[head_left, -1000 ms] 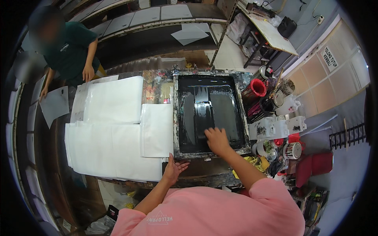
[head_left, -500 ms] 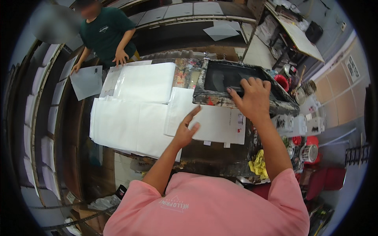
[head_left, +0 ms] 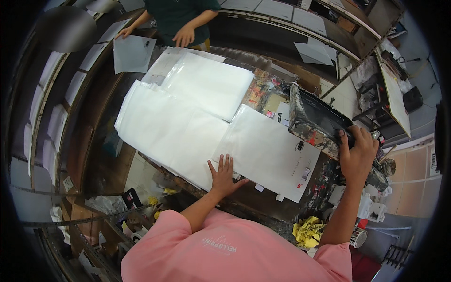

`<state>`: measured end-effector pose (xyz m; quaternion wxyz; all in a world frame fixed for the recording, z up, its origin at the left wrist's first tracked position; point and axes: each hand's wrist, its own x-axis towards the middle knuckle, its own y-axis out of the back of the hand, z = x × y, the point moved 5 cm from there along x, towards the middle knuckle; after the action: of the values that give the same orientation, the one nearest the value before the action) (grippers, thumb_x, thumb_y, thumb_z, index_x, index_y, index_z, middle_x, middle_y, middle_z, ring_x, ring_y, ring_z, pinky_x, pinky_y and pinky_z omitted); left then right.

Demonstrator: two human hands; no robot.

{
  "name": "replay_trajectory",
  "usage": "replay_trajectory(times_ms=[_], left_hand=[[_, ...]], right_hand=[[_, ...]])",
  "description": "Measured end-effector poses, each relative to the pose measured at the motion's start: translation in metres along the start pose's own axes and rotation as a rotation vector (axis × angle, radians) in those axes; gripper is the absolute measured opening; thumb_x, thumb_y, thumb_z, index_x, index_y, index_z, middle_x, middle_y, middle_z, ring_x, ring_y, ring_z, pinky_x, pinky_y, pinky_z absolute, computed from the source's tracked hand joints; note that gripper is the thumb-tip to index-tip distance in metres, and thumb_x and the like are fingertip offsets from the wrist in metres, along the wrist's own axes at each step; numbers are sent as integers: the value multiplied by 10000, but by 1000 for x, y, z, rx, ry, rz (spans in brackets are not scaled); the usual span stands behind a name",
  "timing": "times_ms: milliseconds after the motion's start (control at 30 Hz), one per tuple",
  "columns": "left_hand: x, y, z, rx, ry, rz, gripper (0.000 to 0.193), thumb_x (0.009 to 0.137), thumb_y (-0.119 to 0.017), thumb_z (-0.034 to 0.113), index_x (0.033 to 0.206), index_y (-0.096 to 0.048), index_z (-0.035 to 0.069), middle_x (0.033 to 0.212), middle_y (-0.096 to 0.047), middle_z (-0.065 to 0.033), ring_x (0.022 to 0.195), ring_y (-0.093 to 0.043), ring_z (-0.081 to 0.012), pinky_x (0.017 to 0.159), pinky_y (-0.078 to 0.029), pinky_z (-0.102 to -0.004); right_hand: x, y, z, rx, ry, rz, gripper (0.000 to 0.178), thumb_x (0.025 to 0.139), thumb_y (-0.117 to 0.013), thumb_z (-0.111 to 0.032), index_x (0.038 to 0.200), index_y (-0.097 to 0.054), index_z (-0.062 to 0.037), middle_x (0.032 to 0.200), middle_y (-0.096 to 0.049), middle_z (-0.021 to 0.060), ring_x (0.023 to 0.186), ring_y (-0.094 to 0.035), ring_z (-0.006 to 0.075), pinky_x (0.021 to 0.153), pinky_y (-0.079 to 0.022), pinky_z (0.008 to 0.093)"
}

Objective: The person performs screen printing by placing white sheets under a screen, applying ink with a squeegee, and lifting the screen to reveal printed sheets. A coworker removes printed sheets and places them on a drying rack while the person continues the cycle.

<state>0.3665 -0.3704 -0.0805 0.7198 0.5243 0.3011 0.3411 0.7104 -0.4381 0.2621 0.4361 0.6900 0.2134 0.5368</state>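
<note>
A screen-printing frame (head_left: 314,135), dark and smeared with paint, stands tilted up at the right side of the table. My right hand (head_left: 359,152) is closed on its near right edge, thumb toward me; whether a squeegee is also under the fingers is hidden. Below the frame lies a white plastic sheet (head_left: 263,145) with small black, purple and red prints at its right end. With fingers spread, my left hand (head_left: 222,177) rests at the near edge of that sheet, beside a big stack of white sheets (head_left: 174,124), holding nothing.
A second white stack (head_left: 209,77) lies farther back. Across the table a co-worker's hand (head_left: 134,30) holds a printed translucent sheet (head_left: 134,55). Drying racks (head_left: 87,94) line the left side. Crumpled yellow material (head_left: 307,231) sits near my right forearm.
The frame has tilted up, exposing more of the printed sheet. My right hand has moved from inside the frame to its edge; my left hand has come down onto the sheets. The view has turned.
</note>
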Motion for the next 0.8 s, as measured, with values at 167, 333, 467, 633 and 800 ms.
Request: replay_trajectory(times_ms=[167, 333, 467, 633, 800], left_hand=[[28, 62, 41, -157, -144, 279, 917, 964, -678, 622, 1525, -492, -79, 1579, -527, -241, 1564, -372, -400, 1252, -8, -751], [64, 86, 25, -242, -61, 407, 688, 936, -803, 437, 1438, -626, 2, 1469, -647, -209, 1488, -495, -401, 1293, -68, -684], [52, 100, -53, -60, -71, 503, 701, 946, -785, 437, 1502, -606, 50, 1490, -649, -162, 1519, -477, -351, 1298, -11, -686], [77, 139, -125, 310, 525, 465, 814, 1018, -673, 540, 1666, -404, 127, 1670, -410, -259, 1596, -306, -428, 1251, -105, -750], [42, 10, 77, -6, -664, 132, 606, 1026, -690, 328, 1593, -518, 195, 1713, -377, -150, 1595, -316, -366, 1271, -164, -719]], right_hand=[[0, -2, 2, 7, -12, -1, 430, 978, -716, -440, 1033, -733, -14, 941, -681, 150, 940, -643, 331, 901, -415, 448], [-8, -2, -1, 23, -39, 14, 511, 975, -697, -523, 1012, -765, -19, 955, -709, 141, 965, -659, 330, 911, -425, 475], [-27, -9, -3, 15, -15, 8, 571, 971, -664, -598, 968, -771, -37, 919, -703, 117, 935, -653, 303, 903, -411, 475], [-34, -16, 8, 17, -1, 66, 613, 963, -642, -644, 910, -780, -50, 890, -698, 111, 896, -645, 286, 888, -389, 468], [-29, -15, 9, -9, 24, 106, 637, 949, -648, -666, 881, -785, -47, 845, -702, 101, 848, -647, 285, 859, -385, 464]])
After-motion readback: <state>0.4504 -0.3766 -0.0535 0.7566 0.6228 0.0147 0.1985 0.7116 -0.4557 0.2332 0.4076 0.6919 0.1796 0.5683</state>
